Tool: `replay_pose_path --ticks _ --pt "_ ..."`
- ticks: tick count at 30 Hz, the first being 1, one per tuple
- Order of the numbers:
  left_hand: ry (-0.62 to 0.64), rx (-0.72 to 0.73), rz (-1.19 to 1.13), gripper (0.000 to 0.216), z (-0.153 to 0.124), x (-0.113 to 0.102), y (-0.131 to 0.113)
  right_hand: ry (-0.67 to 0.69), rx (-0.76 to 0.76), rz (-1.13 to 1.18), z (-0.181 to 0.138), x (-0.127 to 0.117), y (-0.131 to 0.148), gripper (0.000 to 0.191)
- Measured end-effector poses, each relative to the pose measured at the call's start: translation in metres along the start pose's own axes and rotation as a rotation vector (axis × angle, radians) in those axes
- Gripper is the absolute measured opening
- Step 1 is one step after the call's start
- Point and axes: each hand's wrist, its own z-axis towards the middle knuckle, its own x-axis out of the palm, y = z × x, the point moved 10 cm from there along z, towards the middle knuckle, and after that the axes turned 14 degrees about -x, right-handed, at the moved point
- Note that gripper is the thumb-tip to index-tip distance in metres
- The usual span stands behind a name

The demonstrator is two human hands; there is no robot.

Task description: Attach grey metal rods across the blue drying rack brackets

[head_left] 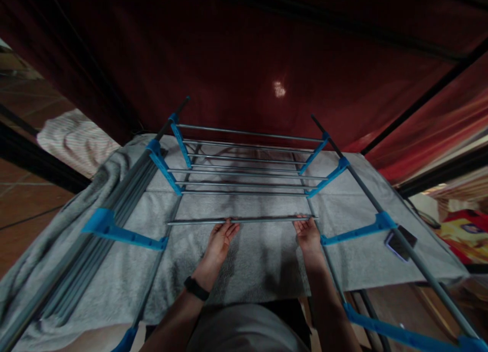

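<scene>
A drying rack (247, 174) with grey metal rods and blue plastic joints stands in front of me. A large grey towel (259, 260) lies spread over its lower level. My left hand (220, 244) rests flat, fingers stretched out, with its fingertips at the nearest loose-looking rod (263, 220). A black band sits on that wrist. My right hand (308, 235) touches the same rod near its right end, fingers extended and partly curled over it. Neither hand clearly grips anything.
A dark red curtain (247, 62) hangs behind the rack. A phone-like dark object (399, 242) sits on the right rail. A pale striped cloth (76, 138) lies at the left on a brown tiled floor (26, 204). Colourful fabric (465, 235) shows at the right.
</scene>
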Motion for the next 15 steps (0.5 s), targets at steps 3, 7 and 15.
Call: replay_pose_path --ticks 3,7,15 --pt "0.028 0.011 0.001 0.026 0.0 0.0 0.001 0.006 0.013 -0.029 -0.002 0.0 -0.001 0.029" --pt "0.065 0.014 0.011 0.027 0.001 0.0 0.003 0.016 0.029 -0.076 -0.006 0.004 -0.001 0.024" --pt "0.053 0.005 0.031 0.03 0.011 -0.001 0.005 0.227 0.068 -0.245 -0.067 -0.007 0.017 0.04"
